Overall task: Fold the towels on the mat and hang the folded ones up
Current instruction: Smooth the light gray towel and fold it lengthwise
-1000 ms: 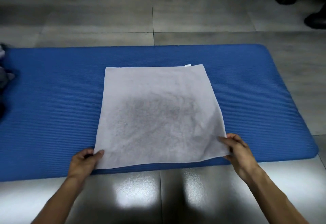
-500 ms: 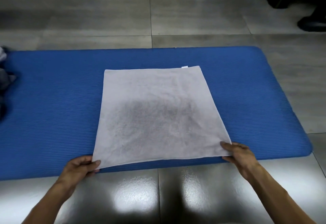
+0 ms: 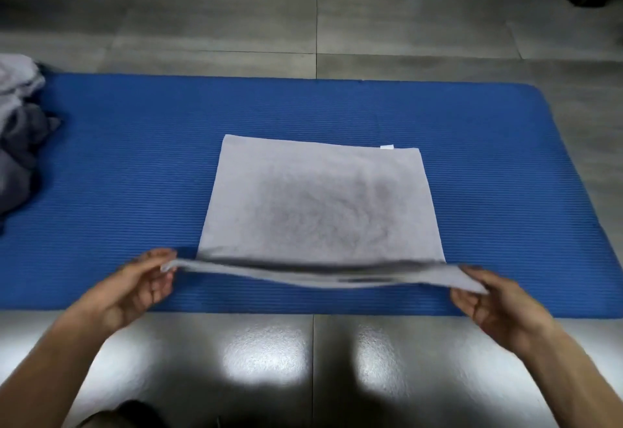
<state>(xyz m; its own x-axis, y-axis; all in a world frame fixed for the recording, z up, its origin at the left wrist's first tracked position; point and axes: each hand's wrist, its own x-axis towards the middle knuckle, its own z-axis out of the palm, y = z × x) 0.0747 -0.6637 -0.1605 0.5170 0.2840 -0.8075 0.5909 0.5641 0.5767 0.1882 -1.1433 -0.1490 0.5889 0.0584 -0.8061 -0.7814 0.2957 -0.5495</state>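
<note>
View from a head cam, looking down at a blue mat (image 3: 118,191) lying on a grey tiled floor (image 3: 404,23). One pale grey towel (image 3: 320,205) is lying flat w/ its far edge toward the mat's far edge, roughly centred btwn the mat's left and right ends; a small white tag (image 3: 386,147) is showing at its far right corner. The left hand (image 3: 135,289) is pinching the towel's near left corner, fingers (image 3: 158,279) curled w/ thumb on top; the right hand (image 3: 499,299) is pinching the near right corner the same way. Both corners are lifted off the mat near its near edge, so the near hem is hanging as a slack band btwn the hands while the rest is resting on the mat. The step looks like a fold of the near edge over to the far edge. To do it well: keeping the hem taut and level, carrying both corners fwd together, lining them up on the far corners and side edges before letting go, then smoothing the crease. Count: 1 towel being folded; 1 crumpled heap of grey cloth (image 3: 18,134) at the mat's far left end, probably more towels, no. of pieces cannot be told; 1 mat; 2 hands. No rack or hanger is in view.
</note>
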